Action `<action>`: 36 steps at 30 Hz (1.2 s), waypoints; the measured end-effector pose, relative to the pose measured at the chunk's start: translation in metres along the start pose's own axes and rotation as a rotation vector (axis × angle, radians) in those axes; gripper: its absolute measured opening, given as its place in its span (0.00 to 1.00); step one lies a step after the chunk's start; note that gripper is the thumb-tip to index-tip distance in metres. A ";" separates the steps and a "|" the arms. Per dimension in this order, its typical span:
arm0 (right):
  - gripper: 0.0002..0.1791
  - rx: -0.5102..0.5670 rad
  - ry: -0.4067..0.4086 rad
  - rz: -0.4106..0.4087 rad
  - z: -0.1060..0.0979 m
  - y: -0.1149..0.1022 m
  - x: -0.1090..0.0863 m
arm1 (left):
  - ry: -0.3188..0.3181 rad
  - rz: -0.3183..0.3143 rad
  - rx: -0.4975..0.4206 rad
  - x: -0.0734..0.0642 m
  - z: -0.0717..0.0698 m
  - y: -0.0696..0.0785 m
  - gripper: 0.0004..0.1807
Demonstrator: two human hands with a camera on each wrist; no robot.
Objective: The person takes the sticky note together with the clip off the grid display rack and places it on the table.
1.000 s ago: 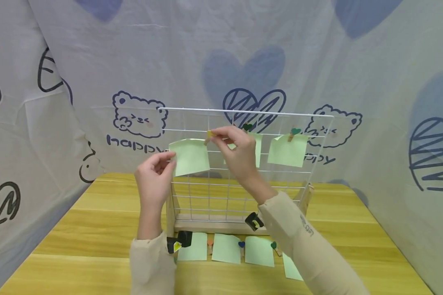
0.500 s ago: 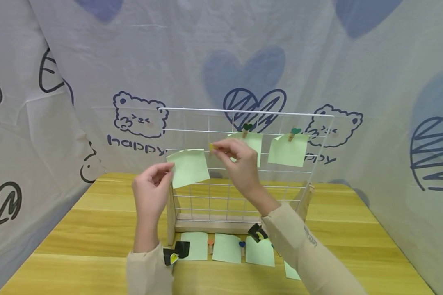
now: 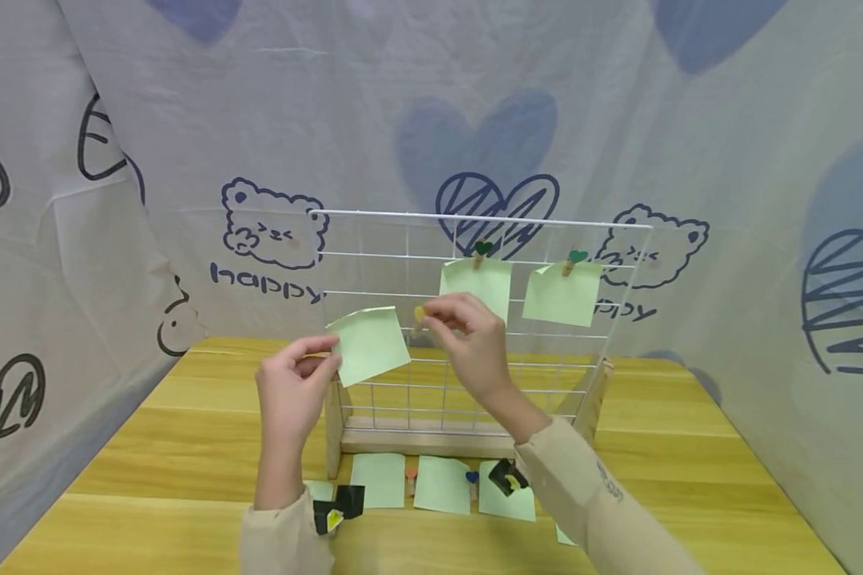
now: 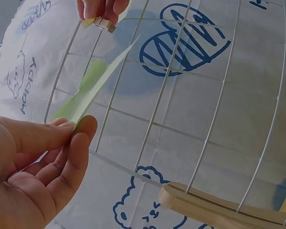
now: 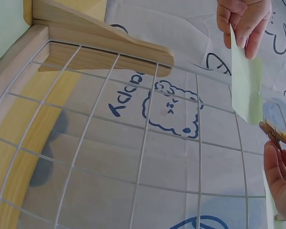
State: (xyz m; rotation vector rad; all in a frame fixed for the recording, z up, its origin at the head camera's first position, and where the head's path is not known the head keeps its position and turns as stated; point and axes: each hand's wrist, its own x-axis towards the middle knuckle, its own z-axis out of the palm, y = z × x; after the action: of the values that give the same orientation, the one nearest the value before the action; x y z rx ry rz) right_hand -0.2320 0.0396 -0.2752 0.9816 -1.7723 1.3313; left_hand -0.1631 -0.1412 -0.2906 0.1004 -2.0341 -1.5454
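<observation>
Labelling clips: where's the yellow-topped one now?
Head view: the yellow-topped clip is pinched in the right hand, in front of the wire grid, just right of the green sheet held by the left hand.

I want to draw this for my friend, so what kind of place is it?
Probably a little craft corner indoors, though the cloth hides what's behind it. The clues are the wooden table, the hearts and bears printed on the cloth, and the wire rack with green paper notes clipped on.

Green note (image 3: 371, 346) in left fingers (image 3: 318, 344)
</observation>
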 end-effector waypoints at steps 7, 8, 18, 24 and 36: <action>0.07 0.029 -0.014 0.031 -0.001 0.003 -0.011 | -0.013 -0.010 0.000 -0.004 -0.002 -0.005 0.08; 0.07 0.038 -0.013 0.032 -0.001 0.003 -0.012 | -0.015 -0.011 0.001 -0.004 -0.002 -0.006 0.08; 0.05 0.006 -0.021 0.050 -0.006 0.006 -0.027 | -0.066 -0.025 0.001 -0.011 -0.004 -0.015 0.07; 0.05 0.030 -0.055 0.095 -0.008 -0.003 -0.032 | -0.123 -0.052 0.013 -0.013 -0.007 -0.020 0.07; 0.04 0.058 -0.119 0.254 -0.012 -0.020 -0.044 | -0.267 -0.179 0.084 -0.016 -0.015 -0.036 0.09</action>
State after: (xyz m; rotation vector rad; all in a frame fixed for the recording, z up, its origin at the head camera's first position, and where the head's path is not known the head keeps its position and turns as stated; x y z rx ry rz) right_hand -0.1933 0.0544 -0.3021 0.9063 -2.0115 1.5146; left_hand -0.1524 -0.1597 -0.3270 0.1165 -2.3549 -1.6552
